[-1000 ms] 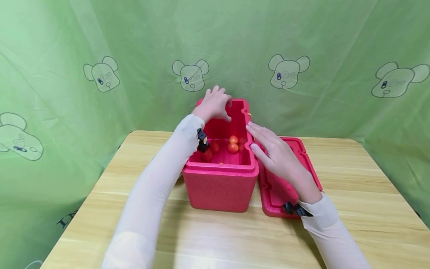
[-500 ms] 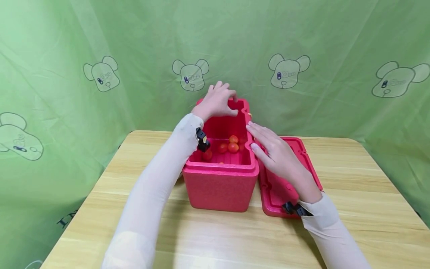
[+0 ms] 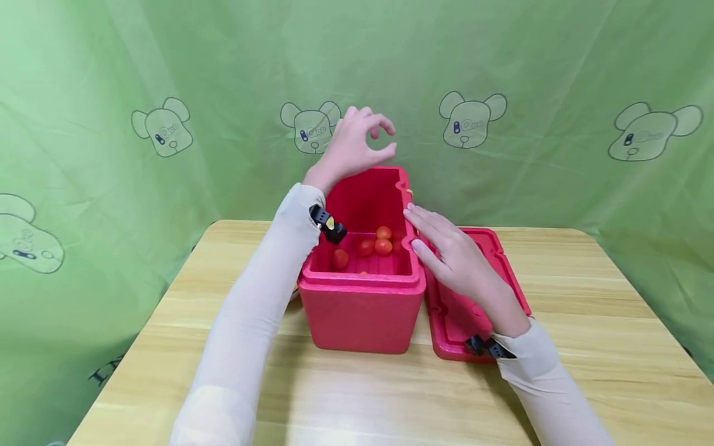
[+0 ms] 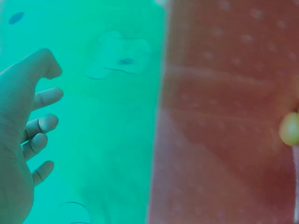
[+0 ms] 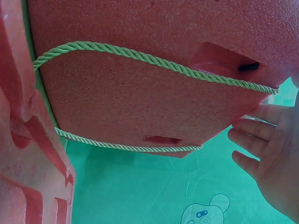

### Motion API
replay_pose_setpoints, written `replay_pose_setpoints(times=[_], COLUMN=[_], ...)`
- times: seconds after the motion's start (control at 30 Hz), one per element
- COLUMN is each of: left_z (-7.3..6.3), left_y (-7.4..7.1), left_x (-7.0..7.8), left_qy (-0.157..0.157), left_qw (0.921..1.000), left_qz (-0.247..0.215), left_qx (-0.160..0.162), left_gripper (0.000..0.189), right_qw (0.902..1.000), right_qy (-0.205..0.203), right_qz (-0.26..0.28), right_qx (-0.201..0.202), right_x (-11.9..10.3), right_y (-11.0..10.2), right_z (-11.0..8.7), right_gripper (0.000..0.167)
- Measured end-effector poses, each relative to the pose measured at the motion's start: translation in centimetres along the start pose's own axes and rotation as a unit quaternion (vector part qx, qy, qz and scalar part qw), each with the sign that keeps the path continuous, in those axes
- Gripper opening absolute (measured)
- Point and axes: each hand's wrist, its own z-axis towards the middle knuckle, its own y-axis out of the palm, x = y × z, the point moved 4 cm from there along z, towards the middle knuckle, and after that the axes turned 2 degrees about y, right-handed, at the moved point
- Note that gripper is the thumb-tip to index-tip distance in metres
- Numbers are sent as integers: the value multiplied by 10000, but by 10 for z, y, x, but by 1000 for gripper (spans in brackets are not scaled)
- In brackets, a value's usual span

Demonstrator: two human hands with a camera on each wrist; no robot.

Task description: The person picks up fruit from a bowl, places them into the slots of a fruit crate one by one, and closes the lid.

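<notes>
A red foam box (image 3: pixel 362 319) stands open on the table with several small tomatoes (image 3: pixel 383 246) on its floor. Above the box's far end is my left hand (image 3: pixel 352 144), its thumb and fingers loosely curved with a gap between them. Nothing shows in that hand (image 4: pixel 21 135) in the left wrist view either. My right hand (image 3: pixel 460 260) rests its straight fingers against the box's right rim. From the right wrist view, those fingers (image 5: pixel 252 135) lie at the edge of the box wall, near a yellow twisted cord (image 5: pixel 135 53).
The box's red lid (image 3: pixel 510 272) lies on the wooden table (image 3: pixel 602 347) to the right, partly under my right forearm. A pale rounded rim (image 3: pixel 294 291) peeks out left of the box, mostly hidden. A green printed curtain (image 3: pixel 401 56) hangs behind the table.
My left hand has risen up and out of the box. A tomato that was farther left on the floor now lies beside the middle pair. My right hand stays at the rim.
</notes>
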Motion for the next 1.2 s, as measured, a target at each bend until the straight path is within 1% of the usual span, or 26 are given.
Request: replay_pose_setpoints(times=[0.17, 0.3, 0.4, 0.5, 0.57, 0.7, 0.8, 0.87, 1.03, 1.2], left_z=[2, -3, -11, -21, -30, -52, -70, -81, -109, -134], left_y=[-30, -57, -75, -88, -94, -99, -99, -97, -89, -74], left_x=[11, 18, 20, 17, 13, 0, -15, -26, -54, -83], left_qy=[-40, 99, 258, 268, 244, 230, 190, 108, -139, -285], left_qw=[9974, 9932, 9914, 9916, 9921, 9926, 9935, 9947, 9975, 9986], left_qz=[-460, -679, -613, -445, -350, -205, -138, -88, 122, 355], left_qx=[562, 936, 1125, 1181, 1179, 1173, 1112, 1021, 680, 264], left_gripper=[26, 26, 26, 27, 28, 27, 26, 26, 28, 30], right_qw=[10000, 9999, 9998, 9998, 9998, 9998, 9998, 9999, 9999, 9999], right_qy=[54, 111, 163, 181, 177, 174, 146, 120, 114, 97], right_qz=[1, 5, 3, -24, -41, -60, -63, -52, -29, -69], right_qx=[-16, -64, -100, -110, -115, -113, -80, -62, -57, -17], right_x=[1, 1, 1, 2, 3, 5, 5, 5, 5, 4], right_y=[1, 2, 2, 1, -1, -3, -4, -4, -4, -2], right_z=[0, 0, 0, 1, 2, 1, 2, 2, 3, 3], right_gripper=[66, 67, 68, 68, 68, 68, 68, 68, 68, 68])
